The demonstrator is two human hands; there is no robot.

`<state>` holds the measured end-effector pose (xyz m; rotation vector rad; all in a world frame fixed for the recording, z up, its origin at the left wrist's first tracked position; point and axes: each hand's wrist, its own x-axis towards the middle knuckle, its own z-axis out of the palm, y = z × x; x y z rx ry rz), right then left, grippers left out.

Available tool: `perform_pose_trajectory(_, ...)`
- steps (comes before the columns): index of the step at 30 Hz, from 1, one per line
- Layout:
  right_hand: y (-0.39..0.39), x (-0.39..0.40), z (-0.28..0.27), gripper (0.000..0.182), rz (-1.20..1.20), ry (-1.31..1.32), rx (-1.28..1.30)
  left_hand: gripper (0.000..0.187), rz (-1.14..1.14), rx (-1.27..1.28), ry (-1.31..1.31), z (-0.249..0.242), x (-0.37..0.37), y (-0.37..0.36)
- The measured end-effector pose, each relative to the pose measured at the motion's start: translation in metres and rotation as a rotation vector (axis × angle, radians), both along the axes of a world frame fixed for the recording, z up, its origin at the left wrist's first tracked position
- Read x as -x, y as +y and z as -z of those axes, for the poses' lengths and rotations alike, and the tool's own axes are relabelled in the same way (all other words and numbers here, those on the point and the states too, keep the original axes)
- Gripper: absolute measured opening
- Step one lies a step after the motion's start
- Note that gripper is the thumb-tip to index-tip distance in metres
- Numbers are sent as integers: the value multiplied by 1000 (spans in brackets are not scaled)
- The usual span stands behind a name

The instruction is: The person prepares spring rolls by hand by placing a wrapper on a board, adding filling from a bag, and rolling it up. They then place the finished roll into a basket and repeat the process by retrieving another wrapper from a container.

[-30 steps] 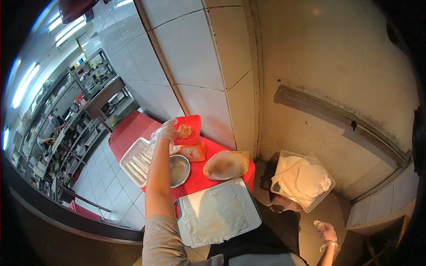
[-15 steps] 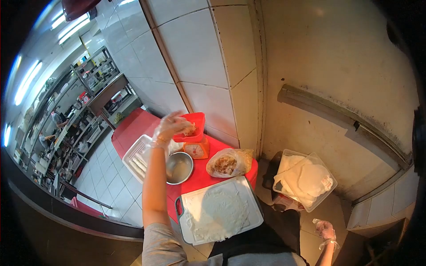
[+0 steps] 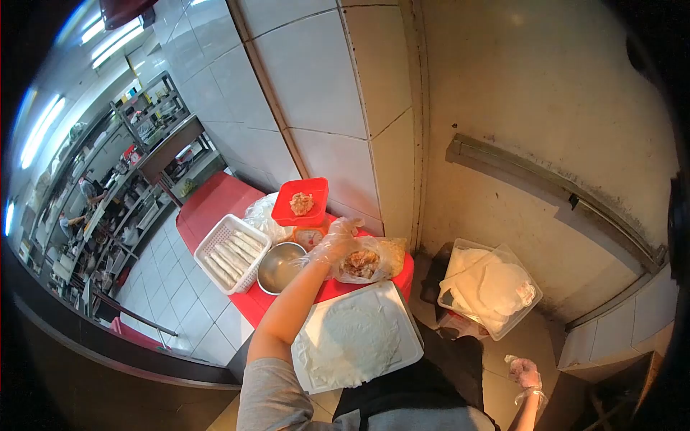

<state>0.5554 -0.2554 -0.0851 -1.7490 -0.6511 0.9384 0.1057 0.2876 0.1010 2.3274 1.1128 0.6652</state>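
My left hand (image 3: 341,243), in a clear plastic glove, is over the near side of a plastic bag of brownish shredded filling (image 3: 361,264). Its fingers are loosely bent and apart, with nothing visible in them. A clump of filling (image 3: 302,204) sits in the red tray (image 3: 282,210) on top of an orange kitchen scale (image 3: 310,235). Beside my forearm stands a metal bowl (image 3: 277,269). A round white wrapper sheet (image 3: 356,337) lies on the cutting board (image 3: 411,348) in front of me. My gloved right hand (image 3: 526,373) hangs low at the right, fingers curled; anything inside is hidden.
A white basket (image 3: 208,267) with several white rolls stands left on the red table (image 3: 215,205), beside a crumpled plastic bag (image 3: 264,219). A clear tub (image 3: 530,305) of stacked wrappers (image 3: 489,284) is at the right. Tiled wall rises behind; people work in a far kitchen.
My left hand has moved from the scale's red tray rightward and down to the bag of filling. A clump of filling now shows uncovered in the tray. My right hand has barely moved.
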Motion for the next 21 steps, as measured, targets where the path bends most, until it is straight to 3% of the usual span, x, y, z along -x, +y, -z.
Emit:
perform_pose_trajectory(3, -3, 0, -2, 14, -28, 38, 92, 50, -7, -40, 30, -33, -6, -24)
perform_pose_trajectory(6, 7, 3, -16, 14, -55, 115, 86, 46, 157, 77, 519, -29, -13, -5)
perform_pose_trajectory(9, 20, 10, -29, 14, -16, 84, 88, 40, 259, 159, 716, -4, -11, 3)
perform_pose_trajectory(12, 17, -15, 9, 13, -97, -61, 43, 46, 452, -255, 185, -20, 3, 0)
perform_pose_trajectory(14, 13, -17, 8, 12, -96, -42, 91, 39, 151, -145, 32, -52, 1, 0)
perform_pose_trajectory(15, 10, -18, 7, 12, -77, -81, 146, 35, -259, 123, 110, -94, -9, -4)
perform_pose_trajectory(16, 7, -17, 5, 12, -61, -120, 202, 32, -167, -60, -339, -96, 8, 5)
perform_pose_trajectory(18, 5, -16, 5, 16, -18, -194, 288, 32, -395, -236, -295, -96, 34, 51)
perform_pose_trajectory(21, -2, -25, 24, 24, 22, -245, 326, 34, -488, -451, 90, -73, 76, 104)
